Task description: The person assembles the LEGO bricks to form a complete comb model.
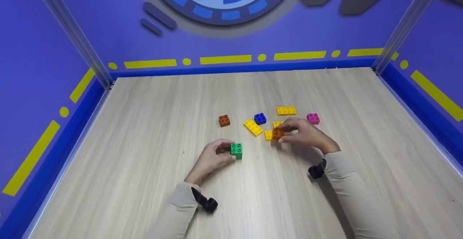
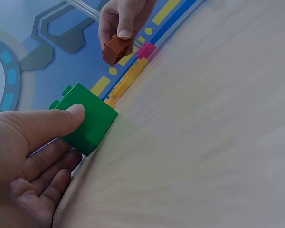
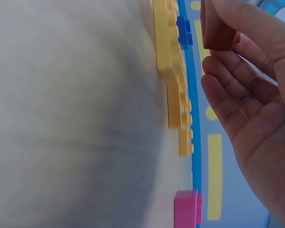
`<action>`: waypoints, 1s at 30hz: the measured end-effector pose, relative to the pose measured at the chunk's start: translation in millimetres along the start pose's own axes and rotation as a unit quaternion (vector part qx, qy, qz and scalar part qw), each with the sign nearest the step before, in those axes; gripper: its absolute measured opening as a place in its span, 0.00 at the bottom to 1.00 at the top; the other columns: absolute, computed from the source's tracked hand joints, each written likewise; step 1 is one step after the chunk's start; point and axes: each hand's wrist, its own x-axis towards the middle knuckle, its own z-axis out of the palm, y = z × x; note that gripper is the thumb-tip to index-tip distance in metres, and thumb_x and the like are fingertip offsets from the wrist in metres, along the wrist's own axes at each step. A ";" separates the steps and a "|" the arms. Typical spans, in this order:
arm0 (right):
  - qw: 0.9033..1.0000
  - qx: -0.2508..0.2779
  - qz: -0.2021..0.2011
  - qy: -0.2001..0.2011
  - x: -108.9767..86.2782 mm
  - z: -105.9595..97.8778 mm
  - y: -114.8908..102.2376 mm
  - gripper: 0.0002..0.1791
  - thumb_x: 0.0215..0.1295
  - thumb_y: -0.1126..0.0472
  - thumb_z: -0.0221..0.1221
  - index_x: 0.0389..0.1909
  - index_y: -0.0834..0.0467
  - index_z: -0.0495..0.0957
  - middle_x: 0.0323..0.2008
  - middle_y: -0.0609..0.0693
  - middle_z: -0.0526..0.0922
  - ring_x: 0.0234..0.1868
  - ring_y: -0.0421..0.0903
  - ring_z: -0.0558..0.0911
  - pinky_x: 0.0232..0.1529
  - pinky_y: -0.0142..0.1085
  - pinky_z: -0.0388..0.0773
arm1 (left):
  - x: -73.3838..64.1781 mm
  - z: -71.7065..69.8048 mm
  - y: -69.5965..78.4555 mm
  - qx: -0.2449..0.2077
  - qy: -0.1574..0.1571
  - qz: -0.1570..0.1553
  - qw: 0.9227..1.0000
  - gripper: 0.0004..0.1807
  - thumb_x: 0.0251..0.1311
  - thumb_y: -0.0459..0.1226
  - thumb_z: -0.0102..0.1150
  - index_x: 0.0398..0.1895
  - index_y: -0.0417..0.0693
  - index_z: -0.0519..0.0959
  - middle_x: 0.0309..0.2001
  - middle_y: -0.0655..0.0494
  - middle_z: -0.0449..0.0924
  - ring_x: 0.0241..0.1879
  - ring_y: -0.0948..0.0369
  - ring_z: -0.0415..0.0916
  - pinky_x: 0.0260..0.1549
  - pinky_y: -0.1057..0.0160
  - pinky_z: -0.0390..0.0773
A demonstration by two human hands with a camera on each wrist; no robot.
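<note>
My left hand (image 1: 212, 156) pinches a green toy building brick (image 1: 236, 150) between thumb and fingers. In the left wrist view this cube-like brick (image 2: 97, 121) rests at the tabletop, its studs to the upper left. My right hand (image 1: 304, 133) pinches a brown brick (image 1: 278, 134) with thumb and fingertips. The right wrist view shows that brown brick (image 3: 220, 31) raised off the table. From above, it overlaps yellow bricks (image 1: 268, 135), which it and the hand partly hide.
Another brown brick (image 1: 224, 120) sits left of a blue brick (image 1: 260, 118). Between the hands lies a slanted yellow brick (image 1: 253, 127); a further yellow brick (image 1: 286, 110) is behind. A pink brick (image 1: 313, 118) stands at the right. Blue panels (image 1: 231, 43) border the wooden table (image 1: 144, 123).
</note>
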 end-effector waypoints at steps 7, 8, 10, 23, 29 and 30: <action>1.000 -0.007 -0.013 -0.013 7.1 7.6 -11.1 0.26 0.51 0.49 0.70 0.50 0.56 0.82 0.44 0.50 0.82 0.45 0.48 0.79 0.52 0.47 0.77 | -0.9 1.0 -0.3 0.001 0.000 -0.008 1.000 0.24 0.51 0.35 0.70 0.53 0.48 0.78 0.53 0.52 0.80 0.53 0.55 0.75 0.58 0.55 0.73; 1.000 -0.009 -0.016 -0.015 7.9 8.5 -12.4 0.25 0.51 0.50 0.70 0.50 0.56 0.82 0.43 0.50 0.82 0.44 0.48 0.78 0.51 0.46 0.78 | -0.8 1.1 -0.2 -0.001 -0.001 -0.008 1.000 0.24 0.51 0.35 0.70 0.53 0.48 0.78 0.53 0.53 0.80 0.53 0.55 0.75 0.58 0.55 0.73; 0.999 -0.012 -0.023 -0.018 9.8 10.5 -14.9 0.25 0.51 0.50 0.70 0.49 0.56 0.82 0.42 0.49 0.82 0.43 0.48 0.78 0.49 0.44 0.78 | -0.8 1.3 0.5 -0.003 -0.002 -0.010 1.000 0.24 0.50 0.36 0.70 0.53 0.49 0.78 0.53 0.53 0.79 0.53 0.55 0.75 0.58 0.55 0.73; 0.997 -0.009 -0.071 -0.042 21.1 30.4 -32.2 0.24 0.53 0.48 0.69 0.49 0.55 0.82 0.47 0.48 0.82 0.48 0.46 0.78 0.55 0.45 0.78 | 1.7 1.3 -2.1 0.003 -0.001 0.000 1.000 0.24 0.50 0.35 0.70 0.53 0.45 0.78 0.52 0.50 0.80 0.52 0.54 0.76 0.58 0.54 0.73; 0.996 0.001 -0.070 -0.057 26.0 41.3 -40.0 0.24 0.53 0.47 0.69 0.49 0.52 0.81 0.46 0.47 0.81 0.48 0.50 0.79 0.54 0.47 0.78 | 2.6 1.3 -2.5 0.002 -0.001 0.008 1.000 0.24 0.49 0.34 0.70 0.52 0.43 0.78 0.52 0.48 0.80 0.52 0.53 0.76 0.58 0.54 0.73; 0.996 0.000 -0.072 -0.059 26.9 42.8 -41.2 0.24 0.53 0.47 0.69 0.49 0.52 0.81 0.46 0.47 0.81 0.48 0.50 0.79 0.53 0.47 0.78 | 2.6 1.3 -2.3 0.002 -0.001 0.007 1.000 0.24 0.49 0.34 0.70 0.52 0.43 0.78 0.52 0.48 0.80 0.52 0.54 0.76 0.58 0.54 0.73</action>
